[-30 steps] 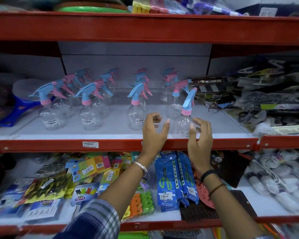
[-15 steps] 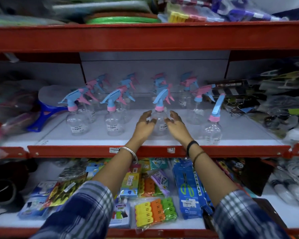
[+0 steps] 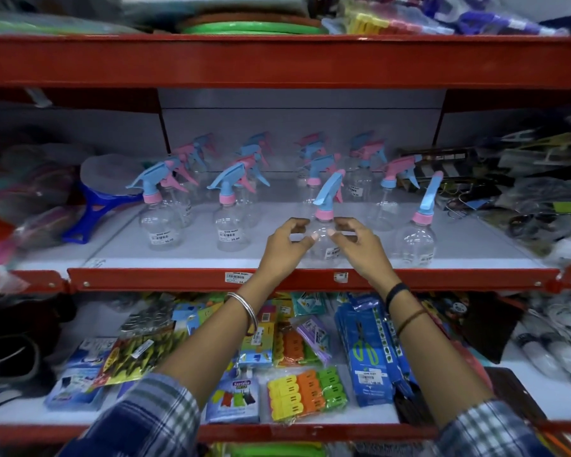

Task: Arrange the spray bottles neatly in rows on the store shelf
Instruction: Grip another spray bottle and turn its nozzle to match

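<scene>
Clear spray bottles with blue triggers and pink collars stand in rows on the white middle shelf (image 3: 185,258). The front row holds one at the left (image 3: 160,225), a second (image 3: 228,229), a third (image 3: 324,196) and a right one (image 3: 416,242). My left hand (image 3: 282,250) and my right hand (image 3: 361,247) cup the third bottle from both sides, fingers on its shoulders. Its body is partly hidden by my fingers. More bottles (image 3: 254,153) stand in rows behind, blurred.
A blue plastic swatter (image 3: 89,209) lies left of the bottles. Packaged hardware (image 3: 524,179) crowds the right end of the shelf. The red beam of the upper shelf (image 3: 277,61) hangs overhead. The lower shelf holds coloured clips (image 3: 307,394) and blue scissor packs (image 3: 370,351).
Both hands left the right bottle and went to the third one. They have drawn it forward toward the shelf's front edge.
</scene>
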The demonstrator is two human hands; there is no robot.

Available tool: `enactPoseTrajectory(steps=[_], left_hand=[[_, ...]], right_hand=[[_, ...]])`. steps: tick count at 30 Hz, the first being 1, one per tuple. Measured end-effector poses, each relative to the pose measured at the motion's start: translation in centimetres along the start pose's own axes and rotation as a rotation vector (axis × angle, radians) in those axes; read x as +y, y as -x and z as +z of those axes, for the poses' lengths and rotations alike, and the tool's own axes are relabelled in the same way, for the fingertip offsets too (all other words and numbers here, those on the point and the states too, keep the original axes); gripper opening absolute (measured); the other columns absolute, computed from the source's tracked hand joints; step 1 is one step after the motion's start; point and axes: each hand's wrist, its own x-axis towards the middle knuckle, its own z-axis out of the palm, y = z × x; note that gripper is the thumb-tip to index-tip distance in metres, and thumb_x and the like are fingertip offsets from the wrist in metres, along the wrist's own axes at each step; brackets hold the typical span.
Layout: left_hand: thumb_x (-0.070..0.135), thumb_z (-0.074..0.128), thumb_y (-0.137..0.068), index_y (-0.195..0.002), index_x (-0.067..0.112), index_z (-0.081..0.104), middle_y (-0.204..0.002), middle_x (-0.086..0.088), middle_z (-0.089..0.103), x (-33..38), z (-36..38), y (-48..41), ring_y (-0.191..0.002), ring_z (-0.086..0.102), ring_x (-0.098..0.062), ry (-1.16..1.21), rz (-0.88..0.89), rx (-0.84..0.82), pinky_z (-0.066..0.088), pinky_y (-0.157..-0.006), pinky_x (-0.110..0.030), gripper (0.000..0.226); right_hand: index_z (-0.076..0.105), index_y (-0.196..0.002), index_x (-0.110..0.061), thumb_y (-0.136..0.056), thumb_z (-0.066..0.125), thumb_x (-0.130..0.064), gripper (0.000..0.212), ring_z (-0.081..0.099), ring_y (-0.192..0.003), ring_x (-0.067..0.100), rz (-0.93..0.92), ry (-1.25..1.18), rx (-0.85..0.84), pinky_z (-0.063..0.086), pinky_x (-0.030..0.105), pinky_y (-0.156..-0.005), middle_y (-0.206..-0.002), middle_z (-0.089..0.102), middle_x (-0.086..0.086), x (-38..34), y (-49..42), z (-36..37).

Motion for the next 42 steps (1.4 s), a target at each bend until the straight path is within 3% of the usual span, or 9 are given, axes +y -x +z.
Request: enactPoseTrajectory(steps=[7,13,16,19,23,25,29,33,42], left_hand=[[0.024,0.061,-0.086,-0.12,0.016,0.053,-0.115,-0.002,0.055,0.8,0.1,1.3,-0.1,0.052,-0.012,-0.018,-0.05,-0.013,0.036,-0.061,-0.008,0.036],[0.017,0.057,-0.088,-0.11,0.009,0.056,-0.112,-0.007,0.059,-0.4,-2.3,1.9,-0.099,0.057,-0.019,0.08,-0.054,0.251,0.048,-0.087,-0.03,0.024],[0.018,0.056,-0.088,-0.111,0.009,0.051,-0.122,-0.013,0.046,-2.2,-4.9,1.5,-0.115,0.045,-0.027,0.001,-0.048,0.469,0.038,-0.098,-0.033,0.026],[0.02,0.054,-0.089,-0.12,0.004,0.042,-0.132,-0.018,0.033,-3.4,-7.6,0.7,-0.124,0.03,-0.033,-0.087,-0.11,0.554,0.024,-0.088,-0.019,0.037],[0.026,0.047,-0.093,-0.13,0.005,0.038,-0.14,-0.019,0.031,-4.9,-10.8,-2.0,-0.129,0.034,-0.036,-0.064,-0.165,0.4,0.03,-0.105,-0.036,0.044],[0.03,0.046,-0.094,-0.136,0.01,0.036,-0.145,-0.014,0.031,-5.4,-12.1,-2.9,-0.13,0.039,-0.031,0.002,-0.175,0.28,0.034,-0.102,-0.031,0.048],[0.025,0.047,-0.094,-0.138,0.016,0.037,-0.149,-0.006,0.033,-5.8,-13.4,-3.5,-0.133,0.037,-0.024,-0.03,-0.144,0.139,0.03,-0.095,-0.021,0.047],[0.018,0.053,-0.09,-0.132,0.018,0.045,-0.137,-0.007,0.048,-6.3,-14.2,-3.3,-0.122,0.05,-0.025,-0.015,-0.1,0.05,0.04,-0.1,-0.031,0.042],[0.028,0.065,-0.084,-0.128,0.017,0.05,-0.125,-0.005,0.054,-5.9,-16.5,-1.0,-0.101,0.061,-0.023,-0.016,-0.024,-0.106,0.045,-0.081,-0.027,0.048]], right_hand=[[0.051,-0.129,-0.017,-0.092,0.052,-0.03,0.039,0.055,-0.113,0.018,-0.015,0.009,0.056,0.045,0.028,-0.091,-0.133,0.054,0.006,0.2,2.1,0.6],[0.051,-0.118,-0.018,-0.085,0.063,-0.028,0.037,0.054,-0.106,0.016,-0.266,0.048,0.435,0.045,0.028,-0.087,-0.119,0.049,-0.001,-1.3,4.8,2.9],[0.055,-0.114,-0.017,-0.088,0.06,-0.022,0.026,0.055,-0.102,0.011,-0.402,0.005,0.363,0.044,0.022,-0.086,-0.112,0.051,-0.003,-2.9,5.3,5.2],[0.051,-0.119,-0.019,-0.092,0.053,-0.025,0.027,0.054,-0.099,0.002,-0.39,-0.058,0.166,0.043,0.01,-0.079,-0.113,0.052,-0.001,-4.4,4.0,8.3],[0.041,-0.131,-0.012,-0.094,0.049,-0.031,0.042,0.051,-0.113,0.016,-0.224,0.013,-0.005,0.044,0.021,-0.087,-0.133,0.045,0.008,-4.9,-0.1,12.7],[0.039,-0.134,-0.009,-0.094,0.047,-0.033,0.048,0.047,-0.123,0.024,-0.109,0.03,-0.039,0.041,0.032,-0.099,-0.141,0.04,0.012,-5.0,-2.1,14.5],[0.037,-0.138,-0.01,-0.095,0.046,-0.032,0.049,0.042,-0.131,0.025,0.035,-0.043,-0.077,0.035,0.028,-0.101,-0.147,0.039,0.01,-5.2,-4.3,16.4],[0.047,-0.131,-0.011,-0.093,0.051,-0.025,0.04,0.05,-0.118,0.017,0.045,-0.094,-0.08,0.038,0.024,-0.094,-0.138,0.051,0.009,-6.0,-3.9,16.9],[0.057,-0.12,-0.011,-0.088,0.059,-0.028,0.036,0.056,-0.104,0.015,-0.006,-0.047,-0.023,0.042,0.025,-0.087,-0.126,0.061,0.007,-6.2,-1.1,16.0]])
